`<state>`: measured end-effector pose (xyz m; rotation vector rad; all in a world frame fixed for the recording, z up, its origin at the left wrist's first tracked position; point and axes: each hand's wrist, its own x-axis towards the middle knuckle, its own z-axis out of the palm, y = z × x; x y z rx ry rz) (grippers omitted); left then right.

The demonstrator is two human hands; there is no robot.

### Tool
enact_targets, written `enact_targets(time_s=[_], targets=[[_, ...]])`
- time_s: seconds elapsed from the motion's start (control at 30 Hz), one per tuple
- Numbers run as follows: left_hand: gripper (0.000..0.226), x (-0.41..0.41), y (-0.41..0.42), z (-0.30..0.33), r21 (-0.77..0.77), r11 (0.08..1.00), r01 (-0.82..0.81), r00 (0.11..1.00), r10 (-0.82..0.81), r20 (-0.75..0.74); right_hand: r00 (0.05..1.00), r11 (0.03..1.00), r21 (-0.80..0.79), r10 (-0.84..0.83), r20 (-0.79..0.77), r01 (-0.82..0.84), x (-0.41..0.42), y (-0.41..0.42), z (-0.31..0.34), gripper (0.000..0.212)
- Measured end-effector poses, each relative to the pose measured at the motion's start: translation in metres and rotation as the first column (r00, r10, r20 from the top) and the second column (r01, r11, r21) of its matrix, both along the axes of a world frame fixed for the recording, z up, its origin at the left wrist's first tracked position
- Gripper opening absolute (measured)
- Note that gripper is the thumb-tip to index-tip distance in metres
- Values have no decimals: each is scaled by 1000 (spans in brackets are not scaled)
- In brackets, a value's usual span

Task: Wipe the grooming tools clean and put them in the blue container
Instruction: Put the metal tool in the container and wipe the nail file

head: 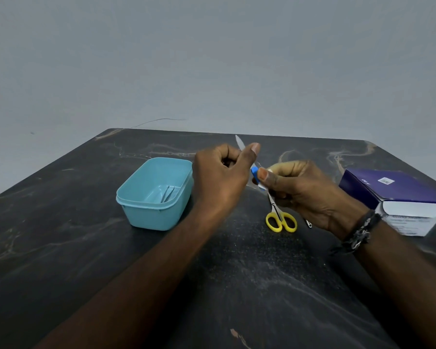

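Note:
My left hand [222,177] is curled round a slim metal nail file [239,142]. The file's pointed tip sticks up past the thumb. My right hand [305,190] pinches a small blue-and-white piece [256,175] at the file's lower end; I cannot tell whether it is a handle or a wipe. The light blue container [146,203] stands left of my hands with metal tweezers [168,193] lying inside. Yellow-handled scissors [281,221] lie on the table below my right hand, their blades partly hidden by it.
A purple and white box [393,191] lies at the right edge of the dark marbled table [86,248]. The tip of another small metal tool [309,224] peeks out under my right wrist. A grey wall rises behind the table.

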<state>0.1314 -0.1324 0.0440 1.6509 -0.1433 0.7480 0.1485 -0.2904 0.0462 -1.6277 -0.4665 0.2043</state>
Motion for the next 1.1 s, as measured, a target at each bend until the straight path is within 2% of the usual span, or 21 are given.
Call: enact_targets(time_s=[0.13,0.2,0.33,0.4,0.53,0.63,0.7,0.8,0.87,0.97,1.03,1.1], targets=[[37,-4,-6,-1,-18,1000,8,1000,-7,24,994,991,-79,111,-5,-111,-4,5,-1,25],[36,-4,-7,-2,6,1000,14,998,-14,54,994,987,-113,113,14,-111,-4,4,1,27],[33,-4,-8,-4,47,997,60,995,-63,75,998,1000,-16,21,61,-20,0,-2,4,39],[33,-3,-8,-5,31,997,64,995,-66,76,996,998,-16,55,71,-54,0,-1,2,37],[39,-2,-4,-1,7,1000,5,998,-5,59,981,972,-165,179,76,-165,-1,1,-2,36],[43,-4,2,12,-45,998,-40,995,44,84,974,948,-258,212,83,-184,-3,2,-1,37],[42,-4,12,29,1,997,-78,992,78,104,982,962,-229,169,86,-146,-2,1,-1,42],[40,-8,40,60,217,963,-159,985,140,101,991,987,-152,72,115,-54,1,0,-1,37],[40,-12,65,79,444,860,-254,967,243,82,992,996,-74,-29,125,39,1,-1,0,43],[45,-8,101,95,771,548,-324,861,509,0,975,981,65,-188,116,182,4,1,2,50],[46,-3,109,95,892,396,-217,733,670,-119,958,960,122,-267,104,254,4,-1,3,48],[46,1,107,87,946,320,-42,668,713,-211,937,935,153,-336,97,320,4,-2,5,39]])
